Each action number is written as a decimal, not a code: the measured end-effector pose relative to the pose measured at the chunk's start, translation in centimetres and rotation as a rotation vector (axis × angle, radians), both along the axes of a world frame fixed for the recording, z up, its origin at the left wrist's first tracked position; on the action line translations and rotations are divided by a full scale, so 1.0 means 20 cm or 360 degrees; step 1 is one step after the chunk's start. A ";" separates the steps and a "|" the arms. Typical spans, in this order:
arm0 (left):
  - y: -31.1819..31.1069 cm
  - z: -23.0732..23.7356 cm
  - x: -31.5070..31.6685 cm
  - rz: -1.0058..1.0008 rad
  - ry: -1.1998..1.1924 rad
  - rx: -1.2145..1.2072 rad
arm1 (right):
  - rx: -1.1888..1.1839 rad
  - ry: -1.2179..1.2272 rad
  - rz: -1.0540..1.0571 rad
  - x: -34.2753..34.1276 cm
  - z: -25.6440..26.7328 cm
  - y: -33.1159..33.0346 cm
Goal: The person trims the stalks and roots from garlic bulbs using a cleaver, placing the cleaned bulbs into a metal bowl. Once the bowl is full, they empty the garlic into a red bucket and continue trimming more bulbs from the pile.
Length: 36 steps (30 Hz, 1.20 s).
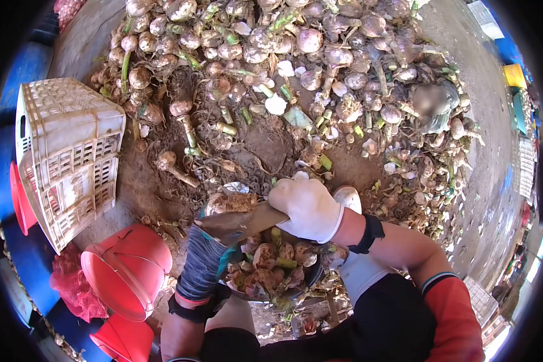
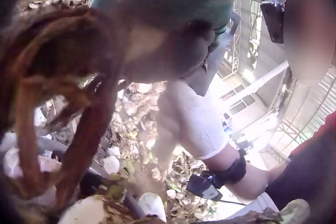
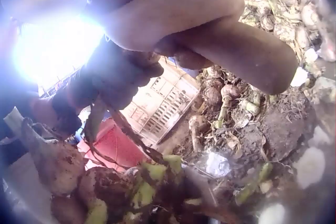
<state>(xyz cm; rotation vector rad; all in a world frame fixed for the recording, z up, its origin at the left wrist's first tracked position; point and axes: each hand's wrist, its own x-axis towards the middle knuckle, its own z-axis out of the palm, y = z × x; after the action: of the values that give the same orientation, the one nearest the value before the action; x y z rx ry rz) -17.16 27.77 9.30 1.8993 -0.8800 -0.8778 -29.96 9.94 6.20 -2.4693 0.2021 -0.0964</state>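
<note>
In the head view my right hand (image 1: 308, 208), in a white glove, grips a broad knife (image 1: 247, 222) whose dirty blade points left across my left hand. My left hand (image 1: 204, 259), in a grey and teal glove, holds a soil-caked garlic bulb (image 1: 232, 203) beside the blade; the blade hides part of its fingers. Dry brown leaves (image 2: 79, 92) hang near it in the left wrist view. Under both hands, between the knees, a dark basin (image 1: 315, 279) holds several garlic bulbs (image 1: 265, 256) and cut green stems. The right wrist view shows the left hand's fingers (image 3: 118, 74) in shadow.
A large heap of garlic bulbs (image 1: 308, 41) with stems and cut pieces covers the ground ahead. To the left stand a white plastic crate (image 1: 81, 142), a red bucket (image 1: 127, 271) and a red mesh bag (image 1: 75, 283). A crumpled foil piece (image 3: 217, 164) lies on the soil.
</note>
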 end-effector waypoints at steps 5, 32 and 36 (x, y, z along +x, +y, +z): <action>-0.02 0.02 -0.04 0.0147 0.0582 -0.0029 | 0.0070 -0.0145 0.0051 0.00 -0.11 -0.01; 0.03 -0.01 0.20 0.0473 0.0841 -0.0076 | 0.0257 0.0015 -0.0337 0.04 0.13 -0.04; -0.02 0.09 0.12 0.0126 0.1163 0.0352 | 0.0306 -0.0039 -0.0382 0.07 0.12 -0.06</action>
<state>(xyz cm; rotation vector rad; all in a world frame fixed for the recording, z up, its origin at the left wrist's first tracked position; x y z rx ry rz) -14.79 27.40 11.11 1.5775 -0.2679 -1.5265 -28.58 8.70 8.63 -2.2427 0.4742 -0.1999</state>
